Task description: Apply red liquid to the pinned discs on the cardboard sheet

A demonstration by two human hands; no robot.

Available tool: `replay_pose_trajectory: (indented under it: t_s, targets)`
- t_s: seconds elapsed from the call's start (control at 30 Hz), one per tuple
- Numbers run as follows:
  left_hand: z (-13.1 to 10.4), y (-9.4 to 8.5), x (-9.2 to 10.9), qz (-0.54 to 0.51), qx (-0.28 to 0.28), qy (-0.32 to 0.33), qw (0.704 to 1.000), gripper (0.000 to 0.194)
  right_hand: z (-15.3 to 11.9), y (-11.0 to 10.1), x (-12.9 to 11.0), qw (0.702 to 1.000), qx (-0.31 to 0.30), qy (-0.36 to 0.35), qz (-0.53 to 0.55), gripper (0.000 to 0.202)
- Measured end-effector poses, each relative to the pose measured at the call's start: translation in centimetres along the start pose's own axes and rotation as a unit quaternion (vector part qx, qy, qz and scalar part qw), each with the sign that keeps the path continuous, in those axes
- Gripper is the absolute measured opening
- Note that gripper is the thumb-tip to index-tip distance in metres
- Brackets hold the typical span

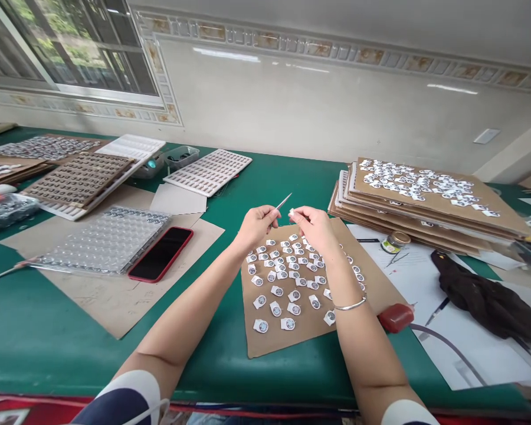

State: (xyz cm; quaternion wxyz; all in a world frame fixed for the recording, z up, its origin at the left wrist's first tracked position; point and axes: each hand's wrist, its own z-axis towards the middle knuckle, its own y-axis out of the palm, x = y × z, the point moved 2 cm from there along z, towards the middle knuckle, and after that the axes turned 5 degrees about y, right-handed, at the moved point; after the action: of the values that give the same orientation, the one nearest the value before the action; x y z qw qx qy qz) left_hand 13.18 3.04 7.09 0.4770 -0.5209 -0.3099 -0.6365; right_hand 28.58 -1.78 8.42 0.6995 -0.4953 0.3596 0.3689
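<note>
With left hand [257,225], pinched slim pointed tool [285,201] between fingertips; with right hand [315,229], pinched small white piece [292,212] near tool's tip. Held both near far edge of brown cardboard sheet [265,343], strewn with white round-faced pieces [287,323].

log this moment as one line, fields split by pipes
left hand: holds thin pointed silver tool | right hand: holds small white piece | nearby: flat brown cardboard sheet bearing white tabbed pieces with round grey centres
</note>
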Motion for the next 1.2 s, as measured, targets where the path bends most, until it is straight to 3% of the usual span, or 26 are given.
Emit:
replay_pose_trajectory:
  t_s: [0.23, 0.43, 0.67, 0.9, 1.07, 1.2]
  targets:
    - [-1.1, 1.1, 1.0, 0.077, 0.031, 0.058, 0.995, 0.031, 0.0, 1.1, -0.2, 0.999, 0.035, -0.013, 0.005, 0.04]
    - [-1.7, 1.6, 1.0, 0.071, 0.035, 0.075, 0.994, 0.021, 0.4, 2.0, 1.0, 0.993, 0.056, 0.04, 0.097, 0.044]
    - [-1.2, 2.5, -0.6, -0.08, -0.038, -0.034, 0.995, 0.026, 1.0, 2.7, 2.0, 0.984, 0.075, 0.048, 0.156, 0.03]
    - [-1.0, 2.1, -0.8, -0.217, -0.141, -0.174, 0.95, 0.02, 1.2, 2.6, 2.0, 0.969, -0.059, 0.038, 0.236, 0.037]
    - [-0.9, 1.7, -0.8, -0.251, -0.183, -0.2, 0.929, 0.018, 1.1, 2.3, 2.0, 0.963, -0.091, 0.041, 0.251, 0.038]
    - [-0.9, 2.0, -0.8, -0.236, -0.151, -0.176, 0.944, 0.02, 1.4, 2.4, 2.6, 0.97, -0.053, 0.042, 0.235, 0.037]
